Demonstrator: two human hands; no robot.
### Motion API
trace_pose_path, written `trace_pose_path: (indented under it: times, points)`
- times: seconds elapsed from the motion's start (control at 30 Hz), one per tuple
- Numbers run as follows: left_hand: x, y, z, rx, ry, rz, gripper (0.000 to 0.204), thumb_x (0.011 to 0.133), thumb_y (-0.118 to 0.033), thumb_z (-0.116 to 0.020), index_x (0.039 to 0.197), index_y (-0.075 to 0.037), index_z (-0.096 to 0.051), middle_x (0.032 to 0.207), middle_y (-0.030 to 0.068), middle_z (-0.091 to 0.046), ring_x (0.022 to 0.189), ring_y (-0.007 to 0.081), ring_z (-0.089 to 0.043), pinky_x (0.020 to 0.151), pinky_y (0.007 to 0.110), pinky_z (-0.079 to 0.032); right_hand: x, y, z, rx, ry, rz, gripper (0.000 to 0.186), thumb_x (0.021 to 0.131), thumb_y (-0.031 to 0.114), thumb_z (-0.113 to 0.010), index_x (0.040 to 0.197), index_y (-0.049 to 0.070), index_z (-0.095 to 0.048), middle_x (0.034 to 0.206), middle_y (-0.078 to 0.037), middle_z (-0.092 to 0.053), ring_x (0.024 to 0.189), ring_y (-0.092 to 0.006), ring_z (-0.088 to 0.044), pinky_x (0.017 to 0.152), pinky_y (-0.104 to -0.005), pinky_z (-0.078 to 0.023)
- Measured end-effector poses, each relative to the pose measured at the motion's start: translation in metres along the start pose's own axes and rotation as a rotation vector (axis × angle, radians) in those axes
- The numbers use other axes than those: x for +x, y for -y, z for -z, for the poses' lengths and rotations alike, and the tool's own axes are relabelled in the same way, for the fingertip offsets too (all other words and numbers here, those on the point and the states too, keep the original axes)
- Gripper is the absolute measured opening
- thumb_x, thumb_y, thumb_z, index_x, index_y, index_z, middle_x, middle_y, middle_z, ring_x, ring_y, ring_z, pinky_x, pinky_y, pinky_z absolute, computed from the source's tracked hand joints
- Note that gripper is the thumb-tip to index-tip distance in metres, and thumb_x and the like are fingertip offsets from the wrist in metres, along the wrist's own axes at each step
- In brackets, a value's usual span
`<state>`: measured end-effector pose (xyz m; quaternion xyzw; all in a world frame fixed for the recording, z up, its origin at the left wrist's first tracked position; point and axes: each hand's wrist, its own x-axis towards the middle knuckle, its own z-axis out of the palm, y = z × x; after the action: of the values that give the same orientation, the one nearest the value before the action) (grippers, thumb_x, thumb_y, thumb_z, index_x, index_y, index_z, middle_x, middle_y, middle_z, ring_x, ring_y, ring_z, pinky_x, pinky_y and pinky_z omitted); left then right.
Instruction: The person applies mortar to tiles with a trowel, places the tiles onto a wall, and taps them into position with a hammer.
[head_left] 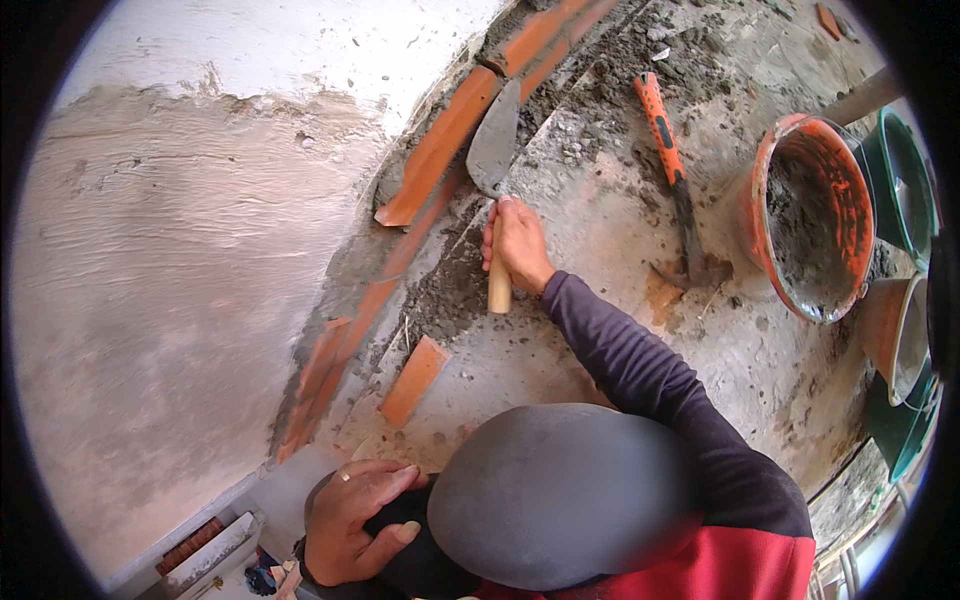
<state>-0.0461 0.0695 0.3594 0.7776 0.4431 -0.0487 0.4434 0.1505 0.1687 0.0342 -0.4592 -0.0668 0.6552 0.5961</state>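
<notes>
My right hand point(515, 240) grips the wooden handle point(499, 295) of a trowel. Its grey, mortar-smeared blade point(490, 140) lies alongside an orange brick strip point(440, 145) on mortar at the wall's foot. Lower down, more orange strips point(322, 365) line the wall, and a loose orange piece point(414, 382) lies on the ground. My left hand point(355, 525), a ring on one finger, is at the bottom with fingers loosely bent and thumb apart, beside a dark grey rounded shape point(510, 490), partly blurred, that hides part of the view.
A plastered wall point(160, 250) fills the left. On the mortar-strewn ground point(620, 360) lie an orange-handled hammer-like tool point(660, 130) and, at right, an orange bucket point(750, 220) containing mortar, green buckets point(900, 180) and a pale bucket point(885, 325). Assorted items point(205, 550) sit at lower left.
</notes>
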Motion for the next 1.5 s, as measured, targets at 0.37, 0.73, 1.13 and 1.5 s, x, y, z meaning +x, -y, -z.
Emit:
trace_pose_path:
  times: [0.37,0.73,1.13,1.5]
  points:
    - [0.010,0.006,0.002,0.087,0.102,-0.097,0.058,0.089,-0.042,-0.065,0.127,0.002,-0.059,0.109,0.0202,-0.068,0.102,0.0358,-0.065,0.093,0.042,-0.049,-0.082,0.022,0.011,0.020,0.191,-0.187,0.034,0.105,0.037,-0.034,0.092,0.008,-0.047,0.065,-0.006,-0.050,0.050,-0.0185,-0.050,0.043,-0.0348,-0.046]
    - [0.014,-0.015,0.009,0.169,0.261,-0.170,0.056,0.092,-0.038,-0.058,0.130,0.003,-0.058,0.128,0.0240,-0.061,0.120,0.0411,-0.056,0.104,0.045,-0.042,-0.285,0.317,0.127,-1.914,-0.531,0.202,0.025,0.089,0.020,-0.067,0.106,0.001,-0.065,0.081,-0.021,-0.066,0.068,-0.0334,-0.065,0.063,-0.0420,-0.049]
    - [0.021,-0.025,0.005,0.169,0.244,-0.241,0.055,0.089,-0.034,-0.061,0.131,0.001,-0.059,0.129,0.0203,-0.061,0.121,0.0390,-0.056,0.105,0.045,-0.042,-0.254,0.334,0.192,-2.230,-0.071,-0.128,0.035,0.091,0.026,-0.056,0.084,-0.006,-0.067,0.079,-0.023,-0.067,0.077,-0.0376,-0.069,0.071,-0.0478,-0.054]
    - [0.032,-0.020,-0.005,0.110,0.231,-0.206,0.059,0.087,-0.039,-0.063,0.127,0.004,-0.059,0.116,0.0207,-0.066,0.112,0.0384,-0.060,0.099,0.045,-0.045,-0.286,0.366,0.222,-1.258,-0.109,-0.499,0.033,0.099,0.025,-0.052,0.074,0.004,-0.056,0.058,-0.001,-0.052,0.042,-0.0099,-0.048,0.037,-0.0268,-0.039]
